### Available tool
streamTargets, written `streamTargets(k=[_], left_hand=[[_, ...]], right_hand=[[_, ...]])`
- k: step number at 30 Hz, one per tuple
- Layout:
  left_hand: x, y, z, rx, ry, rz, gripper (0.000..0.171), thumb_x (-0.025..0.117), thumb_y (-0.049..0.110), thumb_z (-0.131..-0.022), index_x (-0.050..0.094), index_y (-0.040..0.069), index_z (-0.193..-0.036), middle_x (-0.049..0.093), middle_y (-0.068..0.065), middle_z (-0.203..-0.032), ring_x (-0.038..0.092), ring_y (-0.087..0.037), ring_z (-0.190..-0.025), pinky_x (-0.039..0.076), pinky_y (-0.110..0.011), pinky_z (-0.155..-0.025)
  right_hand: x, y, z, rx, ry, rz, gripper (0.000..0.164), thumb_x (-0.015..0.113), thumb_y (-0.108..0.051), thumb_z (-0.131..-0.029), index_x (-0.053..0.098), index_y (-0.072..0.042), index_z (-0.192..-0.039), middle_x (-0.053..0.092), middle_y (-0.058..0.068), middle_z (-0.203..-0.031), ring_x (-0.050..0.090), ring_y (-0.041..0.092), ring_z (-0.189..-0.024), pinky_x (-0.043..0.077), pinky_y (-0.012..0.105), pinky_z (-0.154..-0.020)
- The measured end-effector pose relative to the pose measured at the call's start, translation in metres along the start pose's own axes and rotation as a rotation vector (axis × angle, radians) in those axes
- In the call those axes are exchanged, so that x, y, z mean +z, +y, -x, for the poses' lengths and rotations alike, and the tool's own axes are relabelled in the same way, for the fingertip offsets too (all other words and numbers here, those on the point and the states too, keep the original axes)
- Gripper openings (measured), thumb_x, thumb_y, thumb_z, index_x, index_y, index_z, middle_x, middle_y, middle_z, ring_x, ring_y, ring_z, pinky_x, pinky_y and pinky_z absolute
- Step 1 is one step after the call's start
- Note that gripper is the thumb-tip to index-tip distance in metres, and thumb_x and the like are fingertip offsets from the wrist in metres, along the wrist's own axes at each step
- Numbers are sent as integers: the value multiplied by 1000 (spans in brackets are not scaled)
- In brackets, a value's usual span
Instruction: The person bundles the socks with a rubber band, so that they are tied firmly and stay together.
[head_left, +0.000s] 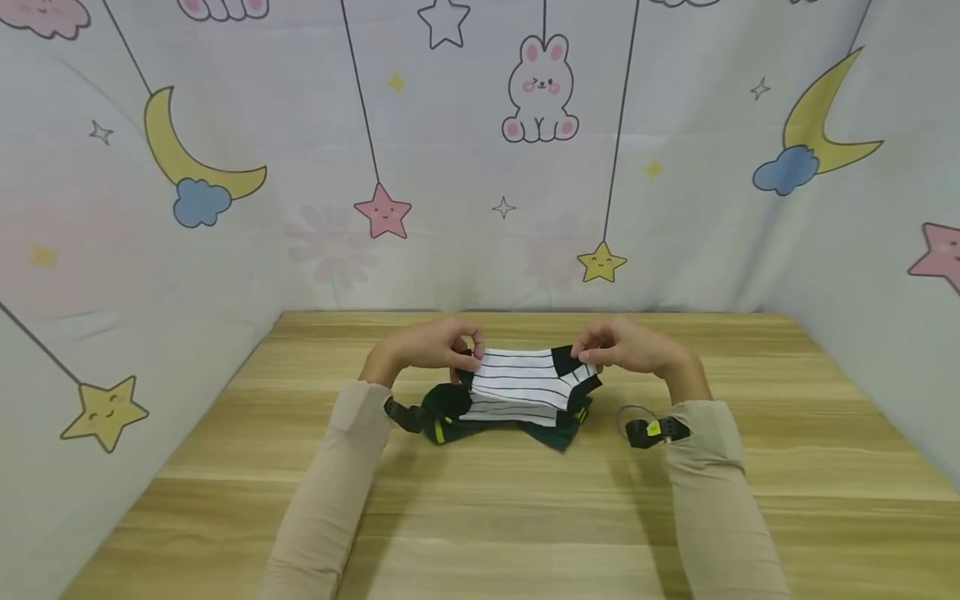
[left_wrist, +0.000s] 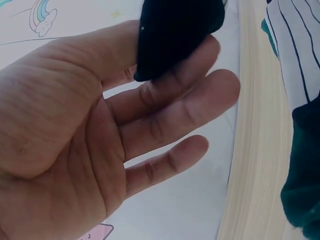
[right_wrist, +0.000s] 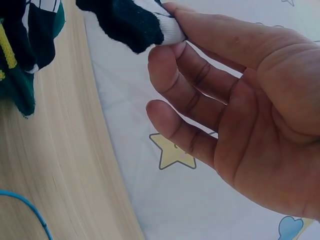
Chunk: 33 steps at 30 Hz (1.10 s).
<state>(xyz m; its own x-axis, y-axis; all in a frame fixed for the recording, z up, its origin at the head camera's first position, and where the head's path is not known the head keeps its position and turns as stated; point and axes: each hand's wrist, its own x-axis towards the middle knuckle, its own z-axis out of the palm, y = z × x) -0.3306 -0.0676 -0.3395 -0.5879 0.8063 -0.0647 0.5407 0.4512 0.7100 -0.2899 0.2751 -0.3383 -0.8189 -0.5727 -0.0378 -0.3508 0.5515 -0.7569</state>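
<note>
A white sock with thin black stripes [head_left: 521,371] is stretched sideways between both hands, above a small pile on the table. My left hand [head_left: 438,343] pinches its black left end, which shows as a dark patch of cloth [left_wrist: 177,35] in the left wrist view. At the other end, my right hand [head_left: 633,346] pinches the corner by thumb and fingertips; the right wrist view shows black and white knit [right_wrist: 132,22] there. Beneath lies a second striped sock [head_left: 513,410], on top of dark green socks [head_left: 553,437] with yellow bands. The pile's rear is hidden.
The wooden table [head_left: 480,517] reaches back to a white printed curtain [head_left: 465,150], which also hangs at both sides. Black wrist devices [head_left: 408,415] sit below the hands, the right one with a looped cable [head_left: 626,408].
</note>
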Motion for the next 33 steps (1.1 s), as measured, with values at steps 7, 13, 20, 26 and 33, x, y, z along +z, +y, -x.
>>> streamTargets(k=[7,13,20,26,33], left_hand=[[0,2,1,-42,-24,27,6,66,6,-97,60,5,-98,67,-9,-88,69,-28,-67,55,-56,-77],[0,2,2,-67,-29,-2,6,66,8,-97,60,7,-98,64,-8,-95,68,-25,-67,55,-55,-78],[-1,1,3,-114,-52,-11,7,67,7,-96,61,7,-98,62,-8,-101,69,-25,-68,56,-50,-76],[0,2,5,-155,-87,-26,6,68,8,-96,62,7,-98,63,-7,-100,70,-25,-68,57,-36,-73],[2,0,5,-184,-121,-29,7,67,7,-96,61,6,-98,62,-8,-101,70,-25,-67,56,-33,-75]], right_hand=[[2,1,-2,13,-44,-8,13,61,-9,-100,67,-1,-107,67,7,-94,62,25,-85,49,53,-87],[5,2,-5,-9,-43,4,12,61,-8,-100,66,0,-106,66,7,-90,61,24,-81,51,48,-81],[10,3,-9,-30,-55,29,12,62,-7,-99,67,2,-105,65,7,-87,60,23,-77,48,35,-70],[14,5,-13,-24,-83,56,11,60,-5,-99,67,1,-105,64,6,-85,60,21,-75,50,41,-71],[18,4,-16,19,-99,89,15,60,0,-94,68,-1,-107,64,5,-90,56,19,-80,48,38,-74]])
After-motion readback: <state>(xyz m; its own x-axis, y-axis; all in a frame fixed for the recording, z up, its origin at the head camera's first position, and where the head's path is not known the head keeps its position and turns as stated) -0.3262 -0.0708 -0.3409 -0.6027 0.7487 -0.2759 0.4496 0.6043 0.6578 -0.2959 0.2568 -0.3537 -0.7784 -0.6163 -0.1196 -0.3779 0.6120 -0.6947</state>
